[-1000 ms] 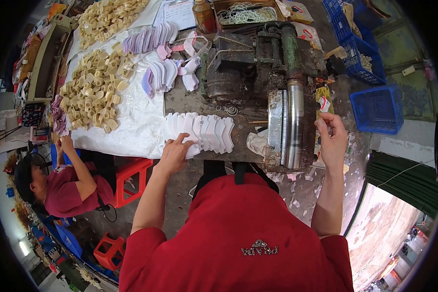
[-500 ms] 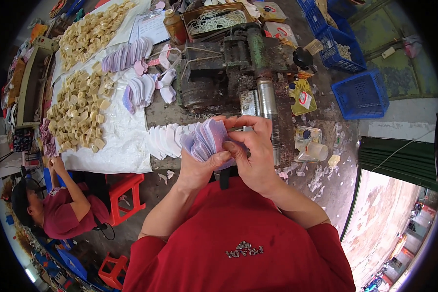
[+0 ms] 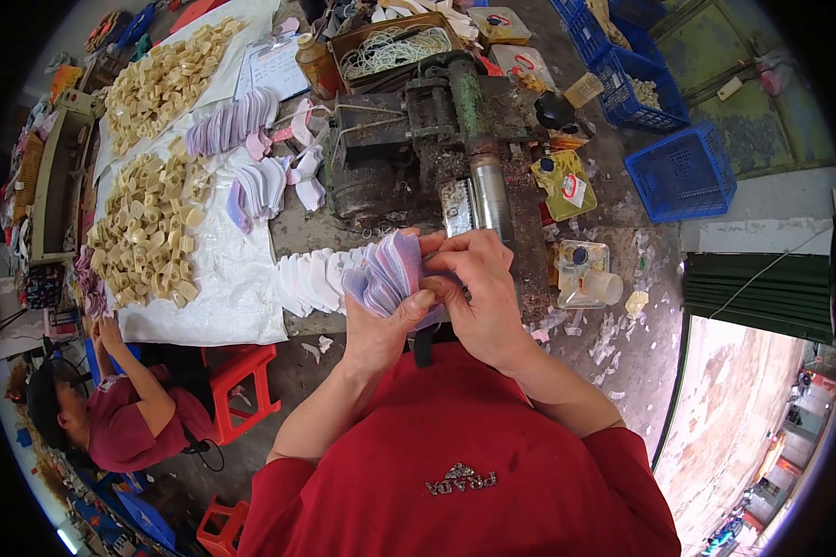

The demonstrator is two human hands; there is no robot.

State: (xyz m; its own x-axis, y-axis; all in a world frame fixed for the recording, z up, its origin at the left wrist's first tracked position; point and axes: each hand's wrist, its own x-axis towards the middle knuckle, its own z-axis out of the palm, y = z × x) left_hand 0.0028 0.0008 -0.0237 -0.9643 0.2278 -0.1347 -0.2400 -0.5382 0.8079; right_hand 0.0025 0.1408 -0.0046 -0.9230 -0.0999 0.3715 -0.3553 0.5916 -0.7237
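Note:
Close in front of my chest I hold a fanned stack of thin lilac cut pieces [image 3: 385, 269]. My left hand [image 3: 381, 325] wraps round the stack from the near left side, its thumb laid along the lower edge. The thumb and fingers of my right hand [image 3: 474, 288] pinch the pieces at the right edge. Just left of the stack, a row of white cut pieces [image 3: 311, 278] lies overlapping on the table. Beyond my hands stands a worn machine [image 3: 372, 176] with a bright metal cylinder [image 3: 490, 200]. The inner faces of the pieces are partly hidden by my fingers.
Beige block-like pieces [image 3: 149, 223] are heaped on a white sheet [image 3: 237, 302] at left, near lilac stacks [image 3: 232, 121]. A brown bottle [image 3: 318, 67] and a tray of cords [image 3: 399, 46] stand behind. Blue crates [image 3: 683, 176] are at right. A co-worker [image 3: 130, 408] sits at lower left by a red stool [image 3: 241, 395].
The view has shifted slightly, so the machine and table appear a little to the left. My hands keep hold of the lilac stack, with the right fingers slightly more bent.

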